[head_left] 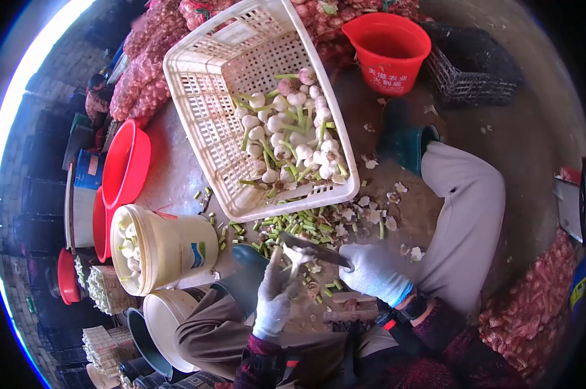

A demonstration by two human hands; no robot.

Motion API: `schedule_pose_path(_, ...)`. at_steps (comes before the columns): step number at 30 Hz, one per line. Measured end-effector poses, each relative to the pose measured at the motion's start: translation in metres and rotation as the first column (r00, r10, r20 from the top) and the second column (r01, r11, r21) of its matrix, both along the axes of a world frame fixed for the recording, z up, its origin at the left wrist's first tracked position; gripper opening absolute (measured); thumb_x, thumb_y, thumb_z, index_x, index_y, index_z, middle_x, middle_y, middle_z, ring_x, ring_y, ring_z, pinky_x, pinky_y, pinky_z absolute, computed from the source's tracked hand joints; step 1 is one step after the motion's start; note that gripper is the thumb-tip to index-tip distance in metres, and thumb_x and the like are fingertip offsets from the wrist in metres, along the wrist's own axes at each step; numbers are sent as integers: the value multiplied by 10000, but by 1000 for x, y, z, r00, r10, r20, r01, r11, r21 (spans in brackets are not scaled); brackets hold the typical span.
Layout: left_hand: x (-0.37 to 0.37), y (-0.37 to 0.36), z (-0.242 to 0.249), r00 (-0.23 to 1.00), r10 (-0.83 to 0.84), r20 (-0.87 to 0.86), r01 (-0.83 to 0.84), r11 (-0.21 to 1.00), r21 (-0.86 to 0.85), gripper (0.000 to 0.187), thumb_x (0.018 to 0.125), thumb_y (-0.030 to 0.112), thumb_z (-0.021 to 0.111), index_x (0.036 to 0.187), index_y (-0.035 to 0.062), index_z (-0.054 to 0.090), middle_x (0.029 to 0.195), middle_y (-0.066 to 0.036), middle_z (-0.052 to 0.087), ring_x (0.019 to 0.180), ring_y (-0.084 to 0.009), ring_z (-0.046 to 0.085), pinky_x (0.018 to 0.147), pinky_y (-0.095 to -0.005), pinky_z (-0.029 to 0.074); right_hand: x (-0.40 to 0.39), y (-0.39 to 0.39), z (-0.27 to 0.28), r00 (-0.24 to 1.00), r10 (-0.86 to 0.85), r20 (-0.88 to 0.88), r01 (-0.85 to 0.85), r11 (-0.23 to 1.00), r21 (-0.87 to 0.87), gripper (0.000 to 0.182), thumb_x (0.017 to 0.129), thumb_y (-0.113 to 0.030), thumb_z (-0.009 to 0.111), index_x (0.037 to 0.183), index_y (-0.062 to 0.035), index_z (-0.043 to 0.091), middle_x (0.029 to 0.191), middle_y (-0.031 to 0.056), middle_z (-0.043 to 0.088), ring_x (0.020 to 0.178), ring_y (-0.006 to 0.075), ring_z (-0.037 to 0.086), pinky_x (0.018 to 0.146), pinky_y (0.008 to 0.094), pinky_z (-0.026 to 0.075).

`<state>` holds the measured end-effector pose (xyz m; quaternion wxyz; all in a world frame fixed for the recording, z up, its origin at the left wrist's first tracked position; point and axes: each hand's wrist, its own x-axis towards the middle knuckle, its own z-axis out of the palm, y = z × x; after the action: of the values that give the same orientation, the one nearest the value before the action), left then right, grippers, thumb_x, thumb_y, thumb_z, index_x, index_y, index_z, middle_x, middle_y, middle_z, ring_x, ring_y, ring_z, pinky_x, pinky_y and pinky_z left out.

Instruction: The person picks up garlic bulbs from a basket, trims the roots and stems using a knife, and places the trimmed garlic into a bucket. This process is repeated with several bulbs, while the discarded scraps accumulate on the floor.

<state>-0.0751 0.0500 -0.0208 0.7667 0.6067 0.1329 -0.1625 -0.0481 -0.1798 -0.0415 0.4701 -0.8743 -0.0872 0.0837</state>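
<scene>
My right hand, in a pale work glove, is closed round the handle of a knife whose dark blade points left. My left hand, also gloved, holds a white garlic bulb close under the blade. Fingers and blade hide part of the bulb. Just beyond both hands stands a tilted white plastic crate with many garlic bulbs on green stems inside. Cut green stem pieces and papery skins lie on the floor between crate and hands.
To the left, a cream bucket holds white bulbs, beside red basins. A red bucket and a black crate stand at the back right. Mesh sacks lie at right and behind. My knees and boots flank the work area.
</scene>
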Motion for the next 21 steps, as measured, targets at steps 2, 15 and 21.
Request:
schedule_pose_path(2, -2, 5, -11, 992, -114, -47, 117, 991, 59, 695, 808, -148, 491, 1436, 81, 300, 1184, -68, 523, 938, -120, 564, 725, -220, 461, 0, 1, -6, 998, 47, 42, -45, 997, -56, 182, 730, -212, 650, 857, -92, 601, 737, 123, 624, 694, 331, 635, 597, 448, 500)
schedule_pose_path(15, 14, -4, -42, 992, -67, 103, 48, 983, 176, 523, 919, 282, 603, 1316, 9, 399, 1137, -92, 572, 1005, -122, 558, 836, -259, 480, -10, 27, -19, 968, 196, 153, -179, 976, -121, 253, 604, -156, 678, 831, -110, 577, 723, 87, 569, 609, 309, 609, 541, 433, 478)
schedule_pose_path(21, 16, -5, -48, 984, -7, 179, -56, 937, 345, 553, 868, 386, 635, 1229, 18, 434, 1036, -55, 583, 890, -97, 566, 756, -239, 482, -4, 32, -19, 973, 225, 55, -211, 959, -191, 153, 672, -139, 639, 815, -113, 590, 712, 97, 587, 629, 303, 629, 545, 438, 496)
